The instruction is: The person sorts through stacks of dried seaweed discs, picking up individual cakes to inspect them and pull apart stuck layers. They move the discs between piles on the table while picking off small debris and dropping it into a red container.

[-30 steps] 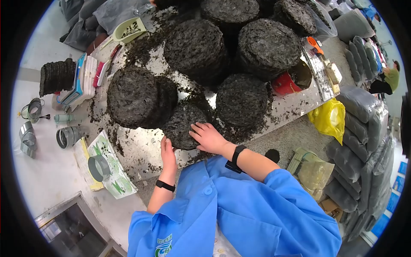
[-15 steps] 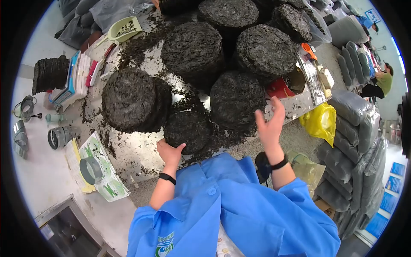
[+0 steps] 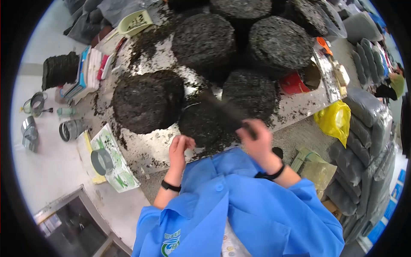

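My right hand (image 3: 256, 139) is closed on the near edge of a dark dried seaweed sheet (image 3: 227, 113), tilted and smeared by motion. Below it sits a low round seaweed stack (image 3: 199, 126) near the table's front edge. At that stack's left side is my left hand (image 3: 180, 147), empty, its fingers loosely bent and apart. Taller round stacks of the same dark seaweed stand around: a left stack (image 3: 143, 103), a right stack (image 3: 249, 94), and others behind, including a back stack (image 3: 203, 40).
Seaweed crumbs litter the white table (image 3: 156, 143). On the right are a red container (image 3: 293, 83), orange-handled scissors (image 3: 324, 45) and a yellow bag (image 3: 334, 122). A scoop (image 3: 136, 22) lies at the back left. Bagged goods (image 3: 364, 137) are piled at right.
My right hand has moved left and inward from beside the right stack and now grips a dark sheet. My left hand has come off the low stack's edge. The whole view has shifted slightly.
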The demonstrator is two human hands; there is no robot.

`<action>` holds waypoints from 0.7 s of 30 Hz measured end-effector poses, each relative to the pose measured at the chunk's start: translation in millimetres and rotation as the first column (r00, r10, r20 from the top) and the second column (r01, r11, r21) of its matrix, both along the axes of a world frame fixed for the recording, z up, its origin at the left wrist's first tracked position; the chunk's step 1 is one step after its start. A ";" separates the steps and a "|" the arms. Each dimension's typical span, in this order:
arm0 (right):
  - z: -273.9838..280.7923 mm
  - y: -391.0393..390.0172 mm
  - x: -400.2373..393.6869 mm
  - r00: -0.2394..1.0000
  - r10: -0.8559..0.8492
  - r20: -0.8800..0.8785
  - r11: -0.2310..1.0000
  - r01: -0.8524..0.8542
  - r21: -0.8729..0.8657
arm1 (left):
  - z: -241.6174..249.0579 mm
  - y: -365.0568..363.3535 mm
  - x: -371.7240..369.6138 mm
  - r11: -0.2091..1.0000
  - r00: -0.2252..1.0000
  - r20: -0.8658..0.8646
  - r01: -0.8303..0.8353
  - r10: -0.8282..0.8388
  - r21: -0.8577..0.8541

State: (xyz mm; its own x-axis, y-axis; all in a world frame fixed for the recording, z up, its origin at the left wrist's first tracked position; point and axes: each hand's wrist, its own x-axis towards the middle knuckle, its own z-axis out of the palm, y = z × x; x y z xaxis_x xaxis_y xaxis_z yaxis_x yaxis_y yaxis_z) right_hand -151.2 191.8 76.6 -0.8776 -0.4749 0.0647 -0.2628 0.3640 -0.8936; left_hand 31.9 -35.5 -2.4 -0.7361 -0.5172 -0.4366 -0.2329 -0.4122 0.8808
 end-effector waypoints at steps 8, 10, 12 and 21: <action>0.1 22.4 -44.2 0.906 -0.077 -0.417 0.991 0.115 0.068 | -97.6 0.9 -13.7 0.476 0.783 0.575 0.422 0.237 -0.771; -36.3 4.0 -2.5 0.893 0.403 -0.202 0.904 -0.354 0.240 | -95.1 2.4 -10.7 0.478 0.792 0.568 0.418 0.226 -0.773; -67.3 -32.5 33.1 0.809 0.584 -0.074 0.803 -0.562 0.198 | -103.4 -4.1 0.2 0.671 0.776 0.605 0.356 0.176 -0.651; -108.4 -91.7 37.4 0.679 0.734 0.032 0.538 -0.609 0.583 | -9.3 -66.4 60.7 0.561 0.713 0.000 -0.552 0.701 0.617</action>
